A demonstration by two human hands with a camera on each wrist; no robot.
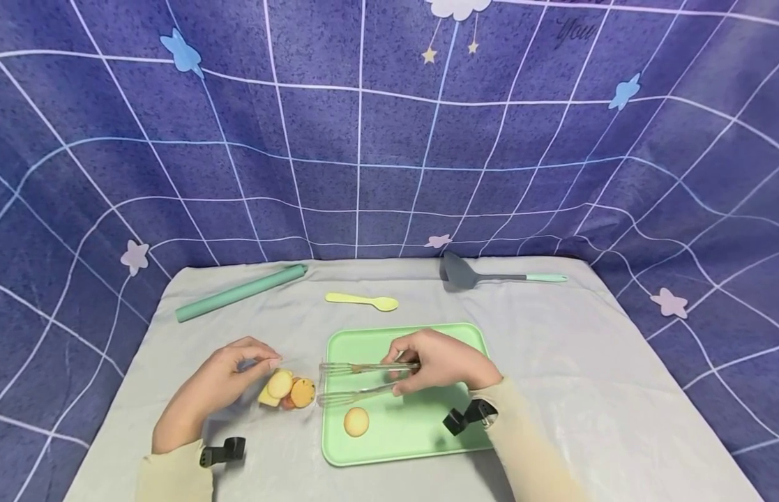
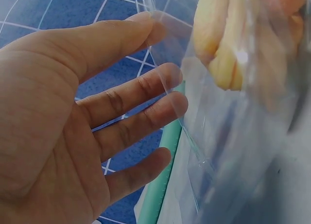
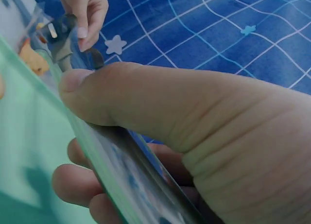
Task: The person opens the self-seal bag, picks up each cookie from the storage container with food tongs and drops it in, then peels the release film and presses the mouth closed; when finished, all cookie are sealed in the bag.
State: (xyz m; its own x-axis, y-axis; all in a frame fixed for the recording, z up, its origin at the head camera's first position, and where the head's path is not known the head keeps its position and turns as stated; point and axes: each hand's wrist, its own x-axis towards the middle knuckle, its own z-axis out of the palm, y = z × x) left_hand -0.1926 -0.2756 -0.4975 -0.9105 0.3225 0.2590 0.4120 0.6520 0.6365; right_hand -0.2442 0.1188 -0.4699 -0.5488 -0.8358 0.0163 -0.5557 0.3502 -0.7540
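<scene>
Left hand (image 1: 229,380) pinches clear bag (image 2: 221,151) of cookies (image 1: 303,392) beside left edge of green tray (image 1: 420,422); right hand (image 1: 442,359) grips tongs (image 1: 372,391) across that edge; loose cookie (image 1: 356,422), tray's near-left corner.

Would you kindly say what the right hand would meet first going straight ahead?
Leading with the tongs, the right hand would probably meet the clear bag of cookies first, though its height is hard to judge.
</scene>
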